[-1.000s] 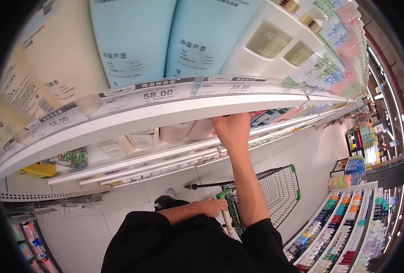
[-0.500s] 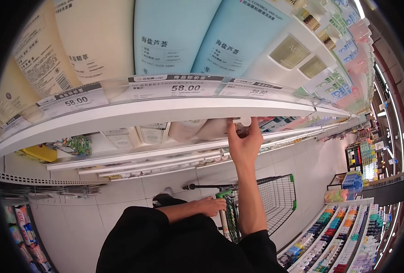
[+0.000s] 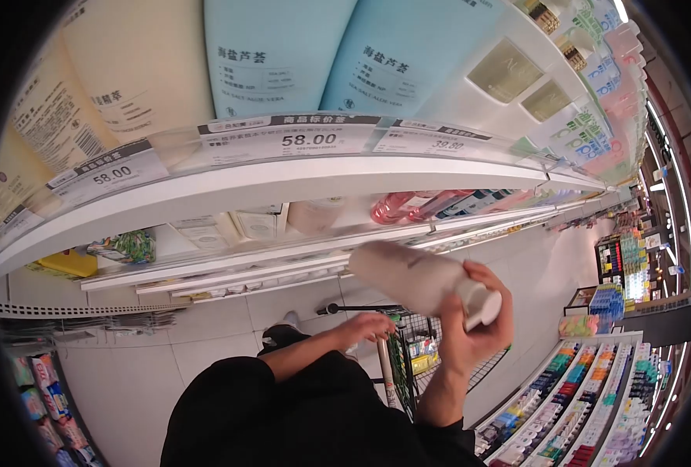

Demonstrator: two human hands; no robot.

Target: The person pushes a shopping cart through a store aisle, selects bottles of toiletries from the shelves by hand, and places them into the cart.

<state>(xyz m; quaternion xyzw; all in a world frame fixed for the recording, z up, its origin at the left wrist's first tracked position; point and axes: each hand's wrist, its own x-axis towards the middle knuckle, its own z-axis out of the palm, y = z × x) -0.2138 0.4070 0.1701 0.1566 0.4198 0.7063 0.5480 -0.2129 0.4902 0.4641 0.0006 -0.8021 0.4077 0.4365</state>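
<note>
My right hand (image 3: 478, 319) is closed round the neck and pump end of a pale beige pump bottle (image 3: 408, 276). The bottle is tilted on its side in front of the shelves, its base towards the upper left, and it is slightly blurred. Lower down, my left hand (image 3: 363, 330) is beside the handle (image 3: 388, 366) of a shopping cart (image 3: 415, 331), its fingers loosely stretched and apart. Whether those fingertips touch the handle, I cannot tell. Inside the cart, a yellow package (image 3: 425, 363) shows below my right hand.
A white shelf edge (image 3: 283, 177) with price tags crosses the view, with large cream and blue bottles (image 3: 271, 54) above it. Pink bottles (image 3: 408, 205) and boxes (image 3: 256, 223) stand on the shelf below. A display rack (image 3: 571, 397) is at lower right, over a tiled floor (image 3: 229, 335).
The pump bottle has come off the lower shelf in my right hand, moving down and right. My left hand has loosened from the cart handle and shifted slightly up.
</note>
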